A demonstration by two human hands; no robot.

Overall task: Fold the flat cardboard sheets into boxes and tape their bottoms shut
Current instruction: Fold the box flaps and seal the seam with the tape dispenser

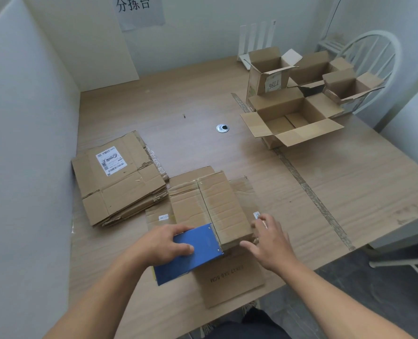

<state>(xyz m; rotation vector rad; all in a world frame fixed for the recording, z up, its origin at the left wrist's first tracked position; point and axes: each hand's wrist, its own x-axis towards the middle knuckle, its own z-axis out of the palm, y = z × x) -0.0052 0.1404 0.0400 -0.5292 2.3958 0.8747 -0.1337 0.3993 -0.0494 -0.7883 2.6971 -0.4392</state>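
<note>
A small cardboard box (224,206) stands bottom-up on the wooden table (183,113) just in front of me, its two bottom flaps folded shut with a seam down the middle. My left hand (165,244) grips a blue tape dispenser (193,253) pressed against the near end of that seam. My right hand (269,238) rests against the box's right near corner, fingers spread. Flat cardboard sheets (230,275) lie under the box. A stack of flat sheets (120,179), the top one bearing a white label, lies to the left.
Several open folded boxes (293,118) stand at the table's far right, one marked 7786 (272,84). A round metal grommet (222,128) sits mid-table. White partition walls enclose the left and back. A white chair (374,52) stands beyond the right corner.
</note>
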